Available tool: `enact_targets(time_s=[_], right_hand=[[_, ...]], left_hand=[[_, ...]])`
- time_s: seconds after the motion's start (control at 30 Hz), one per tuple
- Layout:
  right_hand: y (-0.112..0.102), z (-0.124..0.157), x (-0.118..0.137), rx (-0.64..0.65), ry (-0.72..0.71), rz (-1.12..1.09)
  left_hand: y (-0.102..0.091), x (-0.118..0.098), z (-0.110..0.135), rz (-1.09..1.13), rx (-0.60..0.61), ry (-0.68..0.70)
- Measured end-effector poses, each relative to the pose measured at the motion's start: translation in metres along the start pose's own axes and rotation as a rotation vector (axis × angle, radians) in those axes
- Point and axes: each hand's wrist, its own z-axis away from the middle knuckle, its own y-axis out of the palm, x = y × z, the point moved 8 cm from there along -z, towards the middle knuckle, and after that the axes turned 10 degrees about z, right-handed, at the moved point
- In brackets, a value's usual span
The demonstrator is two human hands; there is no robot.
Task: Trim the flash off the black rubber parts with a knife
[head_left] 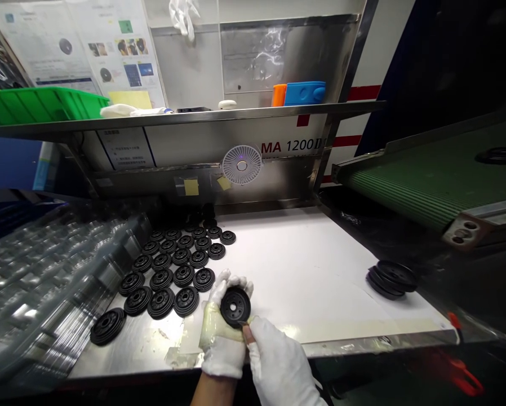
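Note:
My left hand (224, 332), in a white glove with a yellowish covering over the palm, holds a black round wheel-shaped plastic part (236, 308), its hollow face turned up toward me. White-gloved, my right hand (278, 358) is closed at the part's lower rim, with a fingertip showing bare. A thin tip pokes out from those fingers against the rim; the rest of it is hidden, so its kind is unclear. Left of my hands, several similar black wheels (160, 303) lie in rows on the table (295, 265).
Stacked clear plastic trays (67, 270) fill the left side. More black parts (391, 279) lie stacked at the table's right. A green conveyor belt (439, 180) runs at the right. A shelf (236, 114) holds a green bin (45, 106); a small fan (242, 164) hangs below it.

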Motion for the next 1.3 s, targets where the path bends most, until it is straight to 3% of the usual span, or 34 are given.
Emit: enact_targets(time_s=[0.17, 0.37, 0.47, 0.53, 0.7, 0.9, 1.0, 1.07, 1.17, 1.3], right_hand=[[-0.003, -0.002, -0.012, 0.001, 0.018, -0.087], [0.002, 0.006, -0.007, 0.012, 0.028, -0.070], [0.002, 0.009, 0.003, 0.016, -0.002, -0.083], [0.001, 0.011, 0.005, 0.021, -0.024, -0.109], [-0.011, 0.010, 0.000, -0.022, -0.037, -0.181], [-0.025, 0.015, 0.007, -0.084, -0.035, -0.150], [-0.029, 0.018, 0.015, -0.084, -0.034, -0.155], [-0.034, 0.018, 0.019, -0.095, -0.040, -0.148], [-0.038, 0.017, 0.019, -0.101, -0.039, -0.173], [-0.036, 0.014, 0.019, -0.080, -0.005, -0.135]], left_hand=[[-0.001, 0.004, 0.004, -0.078, 0.053, -0.093], [-0.001, 0.003, 0.003, 0.047, -0.027, -0.024], [-0.006, -0.008, 0.012, 0.037, -0.063, 0.079], [-0.006, -0.015, 0.022, -0.019, -0.024, 0.127], [0.001, -0.015, 0.042, -0.112, 0.061, 0.050], [0.011, -0.016, 0.046, -0.051, -0.003, 0.123], [0.017, -0.025, 0.052, -0.065, 0.055, 0.221], [0.019, -0.026, 0.057, -0.128, 0.107, 0.181], [0.016, -0.022, 0.063, -0.215, 0.099, 0.011], [0.018, -0.027, 0.057, -0.135, 0.095, -0.010]])
